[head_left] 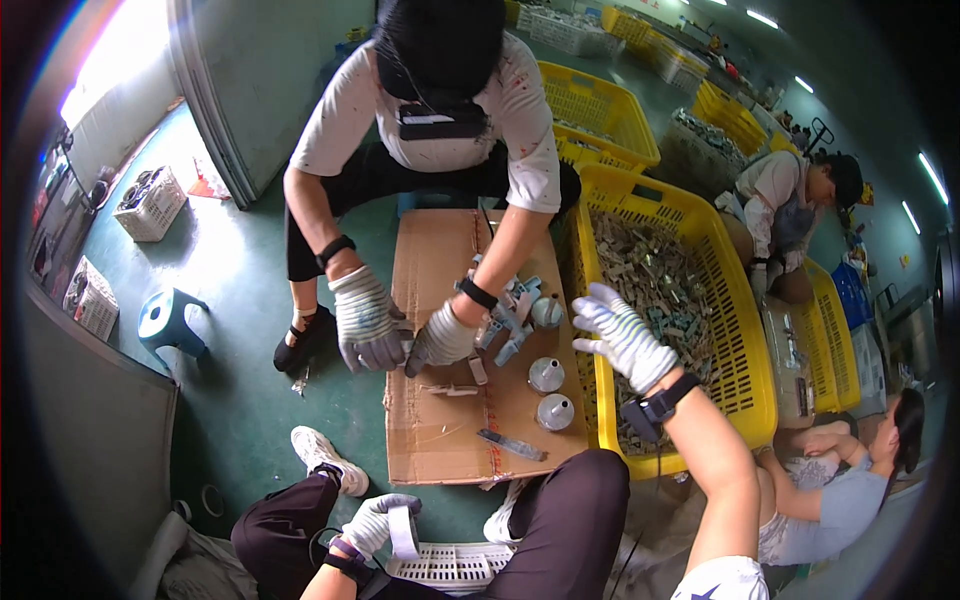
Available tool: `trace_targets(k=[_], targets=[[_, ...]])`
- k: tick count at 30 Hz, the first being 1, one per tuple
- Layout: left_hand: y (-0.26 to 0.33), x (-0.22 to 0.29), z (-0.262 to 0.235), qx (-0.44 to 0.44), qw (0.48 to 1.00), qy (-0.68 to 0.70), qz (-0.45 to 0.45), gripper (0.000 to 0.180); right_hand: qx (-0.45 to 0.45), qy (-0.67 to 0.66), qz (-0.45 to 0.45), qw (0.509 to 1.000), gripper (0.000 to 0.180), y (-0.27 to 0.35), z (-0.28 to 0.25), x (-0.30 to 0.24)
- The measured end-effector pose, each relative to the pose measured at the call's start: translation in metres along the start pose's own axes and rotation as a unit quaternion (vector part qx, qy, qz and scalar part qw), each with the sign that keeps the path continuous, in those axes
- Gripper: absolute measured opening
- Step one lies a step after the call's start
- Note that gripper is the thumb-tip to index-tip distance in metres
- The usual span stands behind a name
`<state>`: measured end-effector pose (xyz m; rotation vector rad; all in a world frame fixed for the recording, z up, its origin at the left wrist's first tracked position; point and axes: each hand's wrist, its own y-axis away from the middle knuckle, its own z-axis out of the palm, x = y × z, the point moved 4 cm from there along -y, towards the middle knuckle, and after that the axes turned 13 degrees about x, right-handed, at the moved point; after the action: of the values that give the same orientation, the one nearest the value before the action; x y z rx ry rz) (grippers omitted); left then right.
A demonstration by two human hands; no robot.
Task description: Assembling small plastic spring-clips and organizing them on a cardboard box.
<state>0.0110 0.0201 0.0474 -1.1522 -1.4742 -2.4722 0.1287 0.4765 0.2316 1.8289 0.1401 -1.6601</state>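
Small pale flat part (404,532) pinched in gloved left hand (372,523) low over the knee, beside white slatted crate (450,565); gloved right hand (622,335) spread open, holding nothing, over yellow basket (745,330) of metal pieces, best lowered slowly, fingers closing on one piece only. Cardboard sheet (440,430) on green floor (230,290), metal funnels (547,376) near its right edge, opposite worker's gloved hands (400,335) at its left edge; more yellow baskets behind.

- our left hand (372,522) covers the lower end of the white strip (404,532) it holds.
- the white basket (452,566) is half hidden by our knees.
- parts in the yellow crate (742,330) are too small for us to tell apart.
- we lose our right forearm at the lower edge, behind the right hand (622,335).
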Motion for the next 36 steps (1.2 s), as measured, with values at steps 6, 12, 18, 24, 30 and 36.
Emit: trace_targets(k=[6, 12, 18, 24, 30, 36], targets=[[0.008, 0.004, 0.005, 0.018, 0.999, 0.012, 0.029, 0.025, 0.093, 0.199, 0.071, 0.973, 0.076, -0.022, -0.13, 0.028], [0.01, 0.008, 0.012, 0.053, 0.997, -0.038, -0.035, 0.024, -0.073, 0.808, 0.132, 0.57, 0.076, -0.065, -0.225, 0.125], [0.01, 0.018, 0.02, 0.076, 0.993, -0.083, -0.024, 0.024, -0.156, 0.834, 0.169, 0.502, 0.055, -0.095, -0.29, 0.259], [0.001, 0.029, 0.031, 0.102, 0.993, -0.06, 0.015, 0.021, -0.195, 0.828, 0.155, 0.503, 0.07, -0.09, -0.308, 0.3], [0.001, 0.028, 0.025, 0.126, 0.978, -0.167, 0.005, 0.015, -0.266, 0.825, 0.157, 0.473, 0.082, -0.07, -0.25, 0.249], [-0.003, 0.022, 0.025, 0.084, 0.995, -0.054, -0.007, 0.019, -0.333, 0.822, 0.055, 0.459, 0.036, -0.064, -0.285, 0.351]])
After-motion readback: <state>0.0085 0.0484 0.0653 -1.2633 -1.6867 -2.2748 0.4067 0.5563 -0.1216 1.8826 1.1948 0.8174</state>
